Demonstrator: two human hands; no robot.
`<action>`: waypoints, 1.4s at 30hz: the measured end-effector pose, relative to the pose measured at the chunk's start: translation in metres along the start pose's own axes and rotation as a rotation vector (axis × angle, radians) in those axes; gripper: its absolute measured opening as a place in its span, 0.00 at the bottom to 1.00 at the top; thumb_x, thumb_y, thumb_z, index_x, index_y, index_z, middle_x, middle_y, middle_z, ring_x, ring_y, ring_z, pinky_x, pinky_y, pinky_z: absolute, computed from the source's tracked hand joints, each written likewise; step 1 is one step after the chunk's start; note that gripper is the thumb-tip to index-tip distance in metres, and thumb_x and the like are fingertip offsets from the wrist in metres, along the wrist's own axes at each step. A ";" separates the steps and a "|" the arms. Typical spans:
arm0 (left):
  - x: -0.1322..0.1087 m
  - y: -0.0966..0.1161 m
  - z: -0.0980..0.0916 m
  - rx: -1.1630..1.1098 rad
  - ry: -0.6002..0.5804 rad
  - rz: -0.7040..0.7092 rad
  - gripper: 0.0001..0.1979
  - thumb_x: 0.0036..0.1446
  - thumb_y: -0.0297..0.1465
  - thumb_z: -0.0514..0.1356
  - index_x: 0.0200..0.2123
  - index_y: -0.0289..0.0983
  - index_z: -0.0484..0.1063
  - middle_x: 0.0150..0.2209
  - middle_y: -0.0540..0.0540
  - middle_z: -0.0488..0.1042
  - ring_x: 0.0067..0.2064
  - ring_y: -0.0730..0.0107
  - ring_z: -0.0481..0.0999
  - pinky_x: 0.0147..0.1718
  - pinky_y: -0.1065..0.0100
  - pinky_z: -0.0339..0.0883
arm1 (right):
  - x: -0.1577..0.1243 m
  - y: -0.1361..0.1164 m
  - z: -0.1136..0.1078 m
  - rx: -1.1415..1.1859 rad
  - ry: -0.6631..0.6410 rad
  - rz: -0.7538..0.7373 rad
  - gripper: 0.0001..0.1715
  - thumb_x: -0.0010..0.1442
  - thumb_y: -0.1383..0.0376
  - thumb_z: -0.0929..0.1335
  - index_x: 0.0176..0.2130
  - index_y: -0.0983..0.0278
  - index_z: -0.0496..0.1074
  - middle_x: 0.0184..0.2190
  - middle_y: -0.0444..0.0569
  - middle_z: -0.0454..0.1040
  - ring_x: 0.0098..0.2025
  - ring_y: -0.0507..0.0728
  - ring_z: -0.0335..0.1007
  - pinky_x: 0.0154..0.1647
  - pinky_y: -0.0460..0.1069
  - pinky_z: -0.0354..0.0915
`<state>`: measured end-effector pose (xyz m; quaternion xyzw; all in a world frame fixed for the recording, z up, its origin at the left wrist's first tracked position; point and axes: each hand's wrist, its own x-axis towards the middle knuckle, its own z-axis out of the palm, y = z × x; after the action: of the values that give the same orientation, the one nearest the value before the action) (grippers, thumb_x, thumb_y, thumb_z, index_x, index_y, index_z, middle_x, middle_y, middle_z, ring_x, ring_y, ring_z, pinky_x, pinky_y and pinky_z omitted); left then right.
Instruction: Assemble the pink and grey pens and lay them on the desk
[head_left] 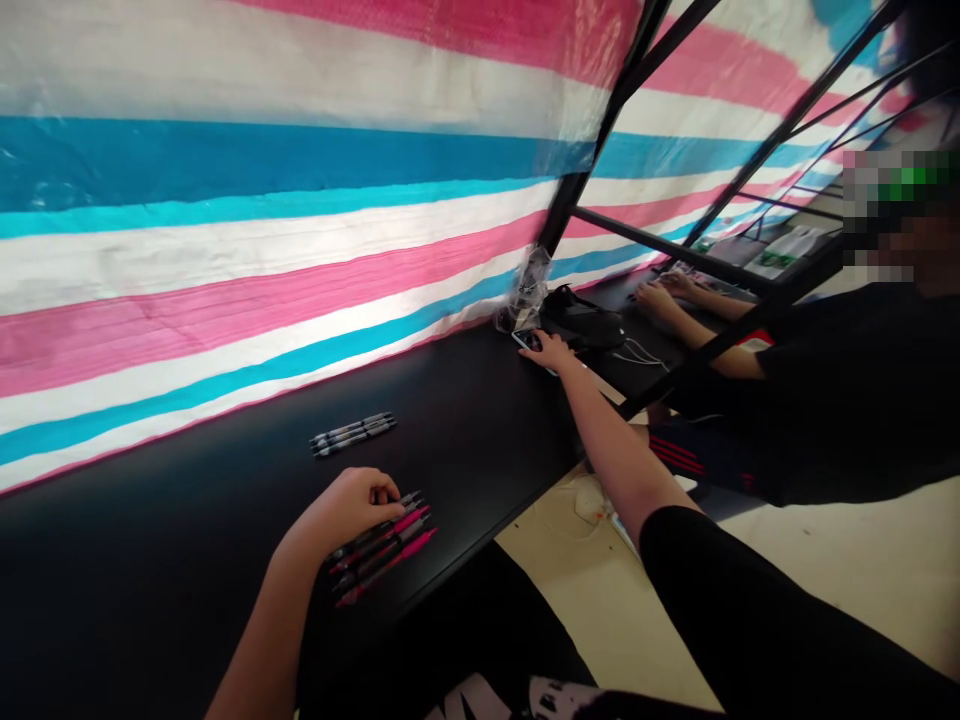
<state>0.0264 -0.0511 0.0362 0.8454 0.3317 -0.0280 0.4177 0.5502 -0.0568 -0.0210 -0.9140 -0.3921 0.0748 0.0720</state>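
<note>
My left hand (pixel 356 508) has its fingers curled down onto the upper edge of a row of pens (pixel 386 555) with pink and dark barrels. Its fingertips touch the top pen, and the palm hides part of the row. Just beyond, several grey and black patterned pens (pixel 352 434) lie side by side on the black table (pixel 217 520). My right arm reaches out to the table's far right end. There my right hand (pixel 549 352) grasps a phone (pixel 526 340) lying by a clear plastic bag, its fingers covering much of the phone.
A striped plastic sheet (pixel 300 250) hangs along the table's back edge. Black metal bars (pixel 637 235) rise at the right. Behind my right hand lie a crumpled clear bag (pixel 531 285), a black bag (pixel 581 318) and a white cable (pixel 641 352). Another person (pixel 847 390) sits at the right, hands over the adjoining table.
</note>
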 end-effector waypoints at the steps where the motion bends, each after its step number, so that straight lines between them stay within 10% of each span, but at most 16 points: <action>1: 0.000 0.000 -0.001 0.000 -0.004 0.000 0.12 0.54 0.41 0.64 0.35 0.40 0.82 0.32 0.46 0.79 0.35 0.60 0.77 0.35 0.65 0.66 | 0.001 -0.001 0.000 -0.001 0.004 -0.001 0.48 0.61 0.37 0.66 0.71 0.53 0.55 0.66 0.67 0.59 0.65 0.80 0.61 0.63 0.71 0.57; 19: 0.001 -0.009 -0.004 0.034 0.059 -0.002 0.14 0.52 0.42 0.65 0.35 0.39 0.81 0.34 0.45 0.79 0.36 0.59 0.77 0.36 0.64 0.68 | -0.005 0.000 -0.007 0.005 -0.020 -0.018 0.50 0.61 0.39 0.67 0.73 0.52 0.52 0.67 0.67 0.58 0.64 0.80 0.62 0.62 0.71 0.57; 22: 0.001 -0.008 -0.004 0.040 0.051 0.001 0.12 0.54 0.41 0.63 0.34 0.39 0.81 0.33 0.44 0.78 0.35 0.59 0.76 0.34 0.64 0.67 | -0.025 -0.004 -0.010 0.044 0.114 -0.009 0.52 0.60 0.41 0.69 0.72 0.58 0.52 0.67 0.68 0.58 0.65 0.80 0.60 0.62 0.72 0.56; 27: -0.001 -0.006 -0.004 0.053 0.099 0.014 0.13 0.58 0.40 0.59 0.34 0.39 0.79 0.33 0.45 0.79 0.35 0.60 0.76 0.35 0.64 0.67 | -0.091 -0.051 0.003 0.336 0.444 -0.173 0.27 0.65 0.52 0.65 0.56 0.65 0.70 0.57 0.65 0.71 0.60 0.71 0.65 0.62 0.65 0.59; 29: 0.000 -0.006 -0.006 0.006 0.126 0.016 0.13 0.61 0.41 0.57 0.37 0.40 0.78 0.34 0.45 0.79 0.36 0.60 0.77 0.36 0.64 0.68 | -0.126 -0.088 0.014 0.604 0.308 -0.343 0.21 0.66 0.51 0.64 0.46 0.64 0.74 0.45 0.59 0.78 0.49 0.65 0.73 0.55 0.59 0.67; 35: 0.007 -0.003 -0.024 -0.193 0.290 0.078 0.12 0.63 0.41 0.57 0.40 0.39 0.72 0.33 0.46 0.78 0.34 0.62 0.78 0.35 0.64 0.70 | -0.208 -0.208 0.025 1.060 -0.678 -0.774 0.27 0.67 0.44 0.63 0.42 0.63 0.75 0.28 0.47 0.77 0.26 0.53 0.71 0.30 0.48 0.66; 42: 0.004 -0.019 -0.047 0.038 0.551 0.016 0.13 0.61 0.39 0.60 0.43 0.39 0.79 0.35 0.45 0.81 0.36 0.61 0.78 0.38 0.63 0.69 | -0.212 -0.250 0.028 1.200 -0.499 -0.720 0.22 0.60 0.48 0.71 0.31 0.64 0.76 0.21 0.41 0.70 0.22 0.50 0.61 0.26 0.47 0.58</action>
<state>0.0072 -0.0072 0.0522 0.8314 0.4257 0.1999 0.2960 0.2242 -0.0381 0.0161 -0.4882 -0.5641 0.4533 0.4878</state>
